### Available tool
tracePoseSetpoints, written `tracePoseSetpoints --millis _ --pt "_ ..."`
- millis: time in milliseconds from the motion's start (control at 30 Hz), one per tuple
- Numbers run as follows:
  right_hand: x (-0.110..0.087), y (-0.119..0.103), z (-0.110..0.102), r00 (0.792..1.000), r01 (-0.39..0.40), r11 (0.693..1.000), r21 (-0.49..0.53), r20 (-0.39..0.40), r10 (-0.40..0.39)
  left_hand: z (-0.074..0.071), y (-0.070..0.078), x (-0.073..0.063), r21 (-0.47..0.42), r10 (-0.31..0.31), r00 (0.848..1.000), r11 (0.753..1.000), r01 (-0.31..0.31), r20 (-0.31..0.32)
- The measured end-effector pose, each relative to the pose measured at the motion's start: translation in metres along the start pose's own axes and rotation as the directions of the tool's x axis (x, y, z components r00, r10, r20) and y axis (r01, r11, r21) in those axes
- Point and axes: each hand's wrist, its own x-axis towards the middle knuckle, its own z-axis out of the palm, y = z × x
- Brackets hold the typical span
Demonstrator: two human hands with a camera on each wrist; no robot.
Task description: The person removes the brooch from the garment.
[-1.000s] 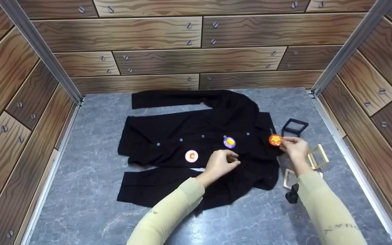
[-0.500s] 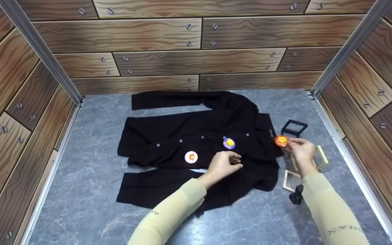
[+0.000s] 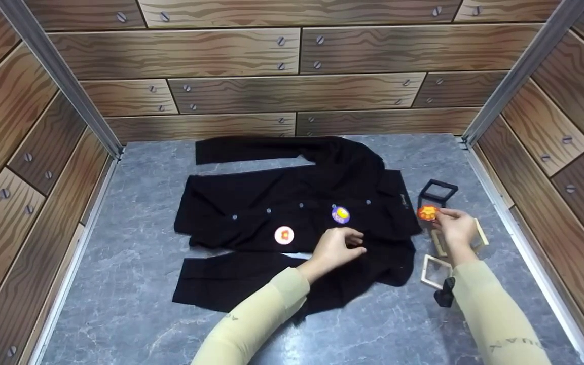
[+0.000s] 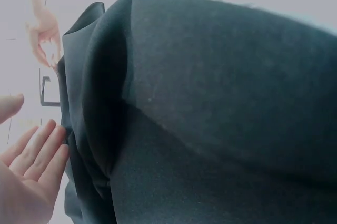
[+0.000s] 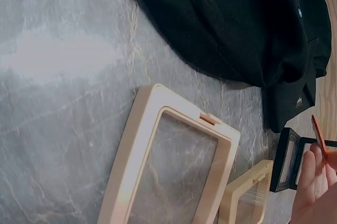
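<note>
A round orange badge (image 3: 428, 212) with a flower on it is pinched between the thumb and fingers of my right hand (image 3: 457, 229), just past the collar end of the black shirt (image 3: 271, 187). In the right wrist view the badge (image 5: 318, 133) shows edge-on. Over the shirt's front hovers my left hand (image 3: 336, 248), its fingers loosely bent and holding nothing. In the left wrist view, that hand (image 4: 32, 174) shows its fingers spread beside the dark cloth. On the shirt lie a white badge (image 3: 284, 235) with a red flower and a purple-and-yellow badge (image 3: 340, 215).
Right of the shirt stand a black display frame (image 3: 439, 190), a pale yellow frame (image 3: 482, 233) partly behind my right hand, and a beige frame (image 3: 436, 271). A black device (image 3: 444, 293) sits at my right wrist. Wood-patterned walls (image 3: 292, 50) surround the grey marbled surface (image 3: 135, 218).
My right hand has drawn the orange badge rightward, off the collar and towards the frames. My left hand has shifted slightly right. The shirt and the other two badges stay put.
</note>
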Motion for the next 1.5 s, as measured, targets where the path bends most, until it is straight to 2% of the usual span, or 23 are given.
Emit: tracePoseSetpoints --millis 267,433,667,967,1133,1367,1500 --pt "0.006 0.004 -0.002 0.995 -0.034 0.999 0.006 -0.088 0.035 -0.001 -0.004 -0.001 0.008 0.009 1.000 1.000 -0.009 0.010" --pt "0.010 0.005 0.000 0.993 -0.062 0.998 -0.004 -0.100 0.062 -0.002 -0.005 0.000 -0.009 0.006 1.000 1.000 -0.006 0.008" --pt "0.012 0.005 0.002 0.993 -0.050 0.998 -0.038 -0.109 0.046 -0.005 -0.008 0.000 -0.004 0.003 1.000 1.000 -0.003 0.000" --pt "0.015 0.005 0.003 0.992 -0.030 0.984 -0.178 -0.125 0.008 -0.008 -0.010 -0.002 -0.044 -0.024 1.000 0.999 0.023 -0.010" --pt "0.016 0.005 0.003 0.994 -0.016 0.971 -0.237 -0.111 -0.010 -0.011 -0.013 -0.004 -0.019 -0.030 0.999 0.999 0.030 -0.013" --pt "0.019 0.007 0.005 0.989 -0.009 0.925 -0.379 -0.142 -0.048 -0.016 -0.016 -0.004 -0.022 -0.026 0.999 0.999 0.025 -0.024" --pt "0.020 0.009 0.006 0.984 -0.007 0.909 -0.416 -0.164 -0.067 -0.018 -0.018 -0.004 -0.039 -0.029 0.999 0.999 0.027 -0.035"
